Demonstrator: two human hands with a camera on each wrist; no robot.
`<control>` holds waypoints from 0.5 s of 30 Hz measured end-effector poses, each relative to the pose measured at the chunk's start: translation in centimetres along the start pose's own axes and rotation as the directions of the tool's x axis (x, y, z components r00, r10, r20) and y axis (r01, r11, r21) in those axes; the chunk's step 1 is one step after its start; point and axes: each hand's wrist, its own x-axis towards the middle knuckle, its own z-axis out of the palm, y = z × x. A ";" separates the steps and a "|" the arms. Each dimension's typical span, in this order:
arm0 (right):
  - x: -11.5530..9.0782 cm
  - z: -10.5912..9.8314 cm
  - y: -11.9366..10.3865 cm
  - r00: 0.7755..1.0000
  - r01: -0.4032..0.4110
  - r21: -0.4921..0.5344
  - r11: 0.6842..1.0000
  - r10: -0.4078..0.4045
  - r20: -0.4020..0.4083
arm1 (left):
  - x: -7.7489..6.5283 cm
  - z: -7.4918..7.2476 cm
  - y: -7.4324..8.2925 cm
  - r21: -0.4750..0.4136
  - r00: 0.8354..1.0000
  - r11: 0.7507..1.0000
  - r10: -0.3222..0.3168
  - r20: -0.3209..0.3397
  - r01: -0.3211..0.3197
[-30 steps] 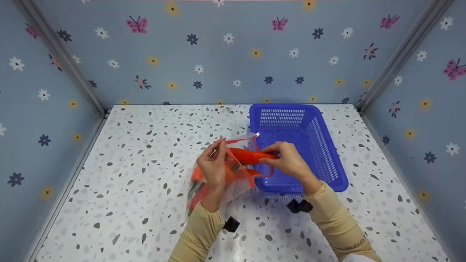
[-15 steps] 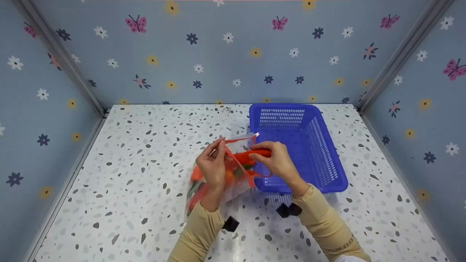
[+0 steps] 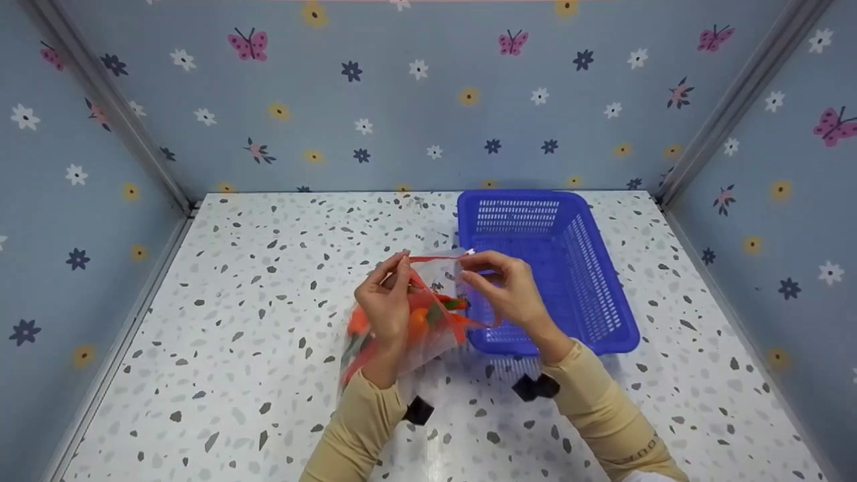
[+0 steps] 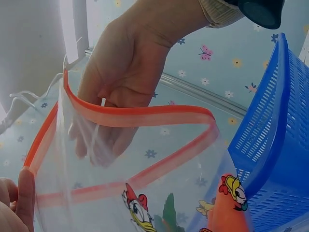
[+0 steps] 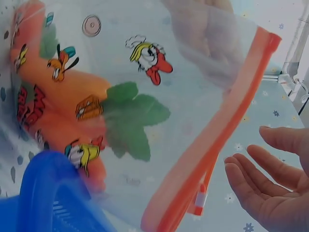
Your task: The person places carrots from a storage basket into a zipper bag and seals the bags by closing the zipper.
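My left hand (image 3: 383, 304) pinches the red-orange zip edge (image 4: 140, 116) of a clear plastic bag with cartoon prints. The bag (image 3: 435, 341) lies tilted on the table, its mouth gaping toward the basket. Inside it are several orange and red vegetable-like pieces; one carrot-like piece (image 5: 79, 89) has flat green leaves (image 5: 137, 116). At the mouth is my right hand (image 3: 512, 291), fingers loosely bent and apart, holding nothing. In the right wrist view these fingertips (image 5: 231, 166) hang beside the zip edge. A small slider (image 5: 200, 198) shows on the zip.
A blue plastic basket (image 3: 619, 328) with slotted walls stands right of the bag, its left rim close by the bag's mouth. The speckled white table (image 3: 234, 314) runs back to blue flowered panels (image 3: 402, 94) on three sides.
My right hand pushed a long red-orange piece leftward into the bag and let go of it. Its fingers are now back at the mouth. My left hand keeps hold of the zip edge.
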 end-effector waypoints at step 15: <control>0.4 -1.6 3.5 0.991 0.119 -0.160 0.980 -0.127 -0.044 | 1.5 0.4 2.7 0.091 0.993 0.996 0.013 0.114 -0.024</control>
